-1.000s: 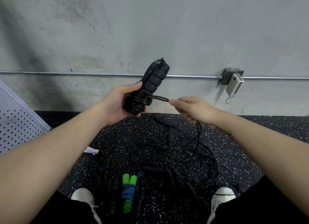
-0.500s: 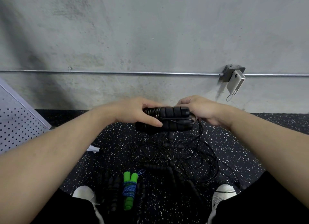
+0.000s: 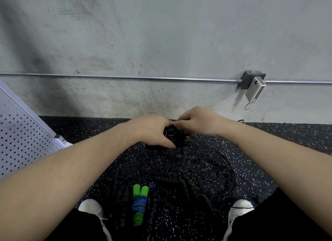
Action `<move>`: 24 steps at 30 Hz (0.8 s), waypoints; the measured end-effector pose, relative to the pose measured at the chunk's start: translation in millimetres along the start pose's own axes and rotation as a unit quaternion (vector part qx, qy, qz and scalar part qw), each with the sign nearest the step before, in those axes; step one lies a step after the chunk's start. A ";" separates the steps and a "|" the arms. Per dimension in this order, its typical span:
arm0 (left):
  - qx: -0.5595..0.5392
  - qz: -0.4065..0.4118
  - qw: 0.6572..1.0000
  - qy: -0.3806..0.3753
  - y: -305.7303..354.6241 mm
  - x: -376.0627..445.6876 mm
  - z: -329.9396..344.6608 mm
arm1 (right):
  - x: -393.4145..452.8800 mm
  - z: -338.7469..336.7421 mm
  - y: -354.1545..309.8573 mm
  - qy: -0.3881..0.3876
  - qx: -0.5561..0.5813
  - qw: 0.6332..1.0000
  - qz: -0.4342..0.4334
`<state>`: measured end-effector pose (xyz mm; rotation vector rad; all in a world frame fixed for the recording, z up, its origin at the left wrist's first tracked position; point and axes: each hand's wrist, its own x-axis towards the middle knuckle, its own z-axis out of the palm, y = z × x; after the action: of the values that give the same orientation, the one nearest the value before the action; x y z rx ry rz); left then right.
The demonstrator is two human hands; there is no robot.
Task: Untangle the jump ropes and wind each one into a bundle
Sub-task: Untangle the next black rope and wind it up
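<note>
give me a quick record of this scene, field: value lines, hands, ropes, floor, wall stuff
left hand: grips the black jump rope bundle
right hand: fingers curled at the bundle's top, apparently pinching its cord
bundle state: cord coiled round black handles, held above the floor
tangled black ropes: loose loops and black handles on the speckled rubber floor, between the white shoes
green-handled rope: already wound, blue cord round both handles, on the floor
wall: concrete, metal conduit, junction box with white power bank
left edge: perforated metal panel
</note>
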<state>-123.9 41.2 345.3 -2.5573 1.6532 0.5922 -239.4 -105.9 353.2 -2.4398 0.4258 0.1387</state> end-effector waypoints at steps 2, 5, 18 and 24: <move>-0.002 -0.031 0.999 0.025 0.7 -0.2 5.4 | -3.3 2.3 -2.2 -0.025 0.018 1.000 -0.005; -0.086 -0.077 0.991 0.062 -2.9 1.3 9.2 | -4.8 3.3 -4.6 0.010 0.070 0.997 0.010; -0.614 -0.133 0.773 0.091 -10.6 -0.6 0.5 | -8.5 0.4 -10.0 -0.041 0.293 0.952 0.077; -0.691 -0.104 0.713 0.055 -8.2 -7.7 -5.1 | -11.2 -6.0 -4.8 -0.029 0.270 0.961 0.060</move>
<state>-117.9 50.3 351.3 -3.5131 0.8607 2.4021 -248.5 -103.1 363.0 -1.8695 0.5104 0.1267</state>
